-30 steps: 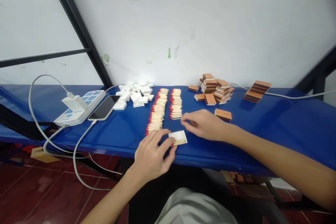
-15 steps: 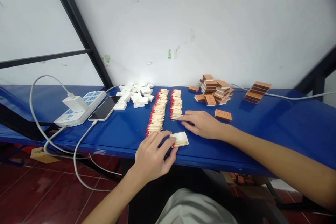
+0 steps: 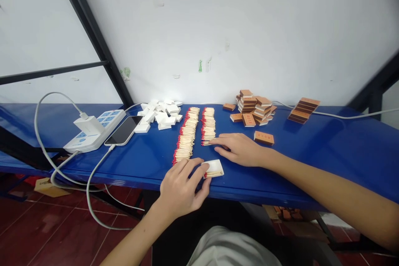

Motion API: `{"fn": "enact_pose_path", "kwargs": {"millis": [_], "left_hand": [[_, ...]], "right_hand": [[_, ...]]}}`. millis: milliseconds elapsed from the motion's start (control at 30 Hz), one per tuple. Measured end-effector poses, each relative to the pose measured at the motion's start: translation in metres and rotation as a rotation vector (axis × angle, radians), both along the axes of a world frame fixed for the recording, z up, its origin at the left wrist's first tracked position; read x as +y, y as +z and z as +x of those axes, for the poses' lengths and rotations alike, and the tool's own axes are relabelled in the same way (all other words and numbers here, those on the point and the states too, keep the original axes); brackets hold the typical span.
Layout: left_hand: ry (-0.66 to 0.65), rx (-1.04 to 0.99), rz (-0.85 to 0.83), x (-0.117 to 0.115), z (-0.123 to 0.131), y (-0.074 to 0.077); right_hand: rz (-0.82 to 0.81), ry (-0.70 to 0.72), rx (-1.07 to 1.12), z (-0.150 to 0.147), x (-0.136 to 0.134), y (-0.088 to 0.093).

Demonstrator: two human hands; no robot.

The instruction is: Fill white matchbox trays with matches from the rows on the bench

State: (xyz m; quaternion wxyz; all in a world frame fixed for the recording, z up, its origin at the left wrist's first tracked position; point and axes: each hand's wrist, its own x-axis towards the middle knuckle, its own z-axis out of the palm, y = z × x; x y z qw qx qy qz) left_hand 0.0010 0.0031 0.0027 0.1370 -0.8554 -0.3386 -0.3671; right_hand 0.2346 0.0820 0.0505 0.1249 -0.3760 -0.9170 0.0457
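Note:
My left hand (image 3: 182, 187) rests at the near edge of the blue table (image 3: 327, 153), thumb and fingers pinching the left side of a small white matchbox tray (image 3: 215, 168) that holds a few matches. My right hand (image 3: 240, 149) lies flat on the table just past the tray, fingers stretched out, fingertips touching the near end of the right row of red-tipped matches (image 3: 208, 124). A longer left row of matches (image 3: 186, 135) lies beside it.
A heap of white trays (image 3: 158, 115) sits at the back left, by a phone (image 3: 124, 129) and a power strip (image 3: 93, 129) with cables. Brown matchbox sleeves are piled (image 3: 254, 108) and stacked (image 3: 304, 110) at the back right; one sleeve (image 3: 264, 137) lies alone.
My right hand went from a loose pinch near the tray to lying flat, fingers stretched to the end of the right match row. The left hand stayed on the tray.

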Motion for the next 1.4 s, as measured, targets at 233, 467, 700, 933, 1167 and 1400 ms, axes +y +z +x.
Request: {"fn": "enact_pose_path", "kwargs": {"millis": [233, 467, 700, 933, 1167, 1400], "left_hand": [[-0.004, 0.002, 0.007, 0.0014, 0.0007, 0.0000], [0.006, 0.002, 0.012, 0.0009, 0.0013, 0.0010], [0.014, 0.009, 0.026, 0.0008, 0.0022, 0.0025], [0.013, 0.007, 0.021, 0.0003, 0.0015, 0.0017], [0.010, 0.015, 0.010, 0.0002, 0.0009, 0.0010], [0.018, 0.018, 0.030, 0.0011, 0.0020, 0.0009]], "right_hand": [[-0.004, 0.003, 0.016, -0.0002, -0.0023, 0.0019], [0.011, 0.030, 0.008, -0.0014, -0.0041, 0.0045], [0.010, 0.052, 0.038, -0.0019, -0.0063, 0.0049], [-0.006, 0.033, 0.011, -0.0029, -0.0066, 0.0068], [-0.019, 0.005, -0.013, -0.0048, -0.0061, 0.0055], [-0.041, 0.007, 0.002, -0.0046, -0.0055, 0.0026]]}}
